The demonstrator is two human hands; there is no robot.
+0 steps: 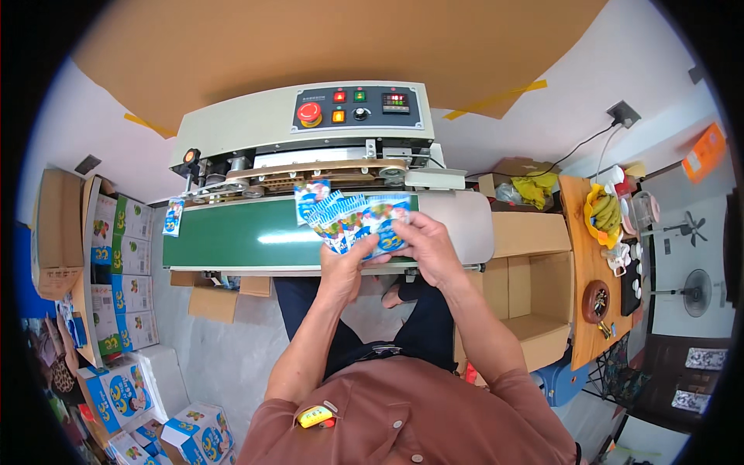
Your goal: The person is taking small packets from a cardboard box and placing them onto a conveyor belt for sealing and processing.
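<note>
My left hand is closed round a fanned bunch of small blue-and-white packets with colourful pictures. Thumb and fingers of my right hand pinch the front packet at the right side of the bunch. Both hands are over the near edge of the green conveyor belt of a band sealing machine. Another packet stands just beyond the bunch, by the machine's sealing band; whether it touches the bunch I cannot tell. One more packet hangs at the belt's far left end.
An opened cardboard box stands right of the machine, beside a wooden table with bananas on it. Printed cartons are stacked at the left. A smaller open box is on the floor below the belt.
</note>
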